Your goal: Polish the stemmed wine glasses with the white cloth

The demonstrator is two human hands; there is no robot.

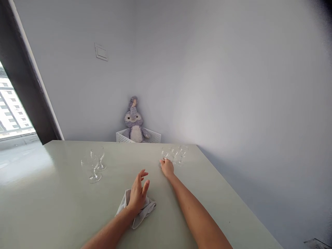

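Here, my two bare hands reach out over a pale green-grey worktop point(64, 211). My right hand point(167, 167) is stretched toward the far right, its fingers closed on the stem of a clear glass point(166, 150). The bowl of that glass rises just above my fingers and its foot shows beside them on the left; I cannot tell whether the foot touches the surface. Just to its right stand two more stemmed glasses, a middle glass point(174, 151) and a rightmost glass point(183, 150), close together and upright.

My left hand point(138, 193) is nearer, at the centre, holding nothing, its thumb spread apart from the loosely bent fingers. It is over a crumpled light grey cloth point(142, 216); whether it touches the fabric I cannot tell.

On the left are two upright stemmed glasses, a near glass point(95, 178) and a far glass point(101, 167), one overlapping the other in my view.

Beyond the far edge, a purple-grey plush toy point(136, 133) sits in a white perforated basket point(155, 137) by the corner of the plain walls.
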